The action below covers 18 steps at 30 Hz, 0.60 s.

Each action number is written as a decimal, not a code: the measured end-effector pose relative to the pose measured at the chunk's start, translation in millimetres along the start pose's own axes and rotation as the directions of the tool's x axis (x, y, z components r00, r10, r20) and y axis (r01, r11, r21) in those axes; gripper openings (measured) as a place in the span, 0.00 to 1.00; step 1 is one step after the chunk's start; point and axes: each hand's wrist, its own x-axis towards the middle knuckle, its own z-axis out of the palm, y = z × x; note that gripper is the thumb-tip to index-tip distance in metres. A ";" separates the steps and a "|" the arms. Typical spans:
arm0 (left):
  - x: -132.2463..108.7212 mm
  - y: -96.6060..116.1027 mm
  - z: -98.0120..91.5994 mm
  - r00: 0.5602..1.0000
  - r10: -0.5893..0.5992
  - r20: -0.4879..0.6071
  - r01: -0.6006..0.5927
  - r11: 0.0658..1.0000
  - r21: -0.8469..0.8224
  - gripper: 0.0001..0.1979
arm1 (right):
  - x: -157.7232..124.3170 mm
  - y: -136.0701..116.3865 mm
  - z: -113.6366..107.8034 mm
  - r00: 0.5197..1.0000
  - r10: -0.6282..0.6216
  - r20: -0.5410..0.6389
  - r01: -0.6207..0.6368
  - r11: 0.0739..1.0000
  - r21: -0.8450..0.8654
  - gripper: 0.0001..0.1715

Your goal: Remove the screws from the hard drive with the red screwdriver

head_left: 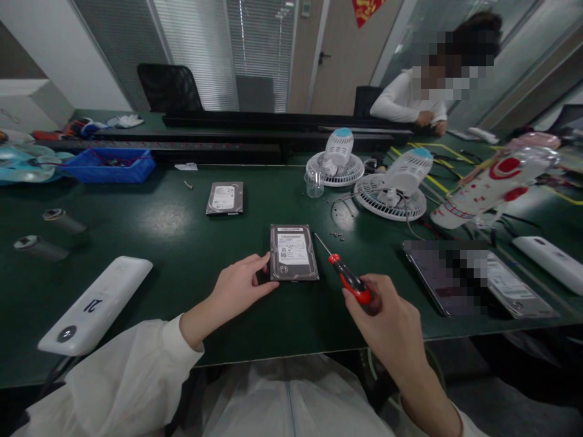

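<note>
A hard drive (293, 252) with a white label lies flat on the dark green table (173, 243) in front of me. My left hand (241, 286) rests at its near left corner, fingers curled, thumb and forefinger touching the drive's edge. My right hand (387, 318) is closed round the red-and-black handle of a screwdriver (347, 276). Its thin shaft points up and left, with the tip just right of the drive's far corner. A few small screws (337, 235) lie beyond the tip.
A second hard drive (225, 198) lies farther back. Two white desk fans (392, 185) and a clear cup (314, 184) stand at the right rear, a tablet (449, 276) at right, a white device (93, 306) at left, a blue bin (109, 165) at the far left. Another person sits across the table.
</note>
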 end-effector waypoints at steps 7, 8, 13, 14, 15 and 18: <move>0.6 2.4 -3.8 0.999 -0.026 0.028 0.025 1.000 0.014 0.34 | 60.4 11.9 -41.8 0.931 -0.223 -0.288 0.229 0.973 -0.013 0.19; 1.2 1.6 -4.8 0.999 -0.027 0.041 0.027 1.000 0.001 0.37 | 71.1 11.9 -47.5 0.927 -0.225 -0.301 0.244 0.970 0.025 0.19; 5.6 -8.0 -13.9 0.987 -0.012 0.158 0.057 0.957 -0.283 0.44 | 129.0 1.0 -68.7 0.937 -0.184 -0.297 0.292 0.880 0.374 0.22; 7.3 -10.1 -16.6 0.980 -0.019 0.198 0.092 0.925 -0.368 0.41 | 141.4 -3.9 -70.7 0.934 -0.203 -0.293 0.318 0.846 0.427 0.22; 9.5 -11.7 -19.7 0.971 -0.062 0.233 0.159 0.892 -0.424 0.37 | 153.9 -9.5 -71.6 0.927 -0.220 -0.304 0.344 0.822 0.454 0.22; 20.7 -12.6 -30.4 0.955 -0.230 0.186 0.292 0.833 -0.471 0.29 | 188.7 -29.2 -64.7 0.909 -0.242 -0.338 0.382 0.808 0.449 0.20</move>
